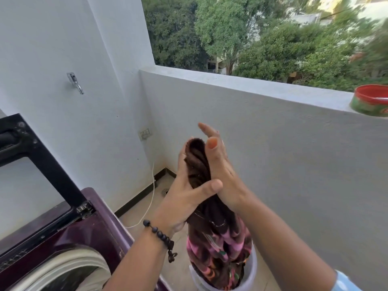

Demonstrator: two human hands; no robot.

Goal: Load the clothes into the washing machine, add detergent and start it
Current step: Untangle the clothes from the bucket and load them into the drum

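- While both hands lift it, a twisted brown-and-pink garment rises from the white bucket;
- left hand curls round it; right hand presses flat, fingers straight;
- open-lidded washing machine stands left

Am holding brown-and-pink patterned garment up between both hands, above white bucket. My left hand is gripping garment from left, thumb wrapping across front; my right hand is pressing flat against its right side, fingers straight. Garment's lower end is sitting inside bucket. Purple washing machine is standing left of bucket, lid raised. Red-green tub is resting on parapet, up right of bucket.
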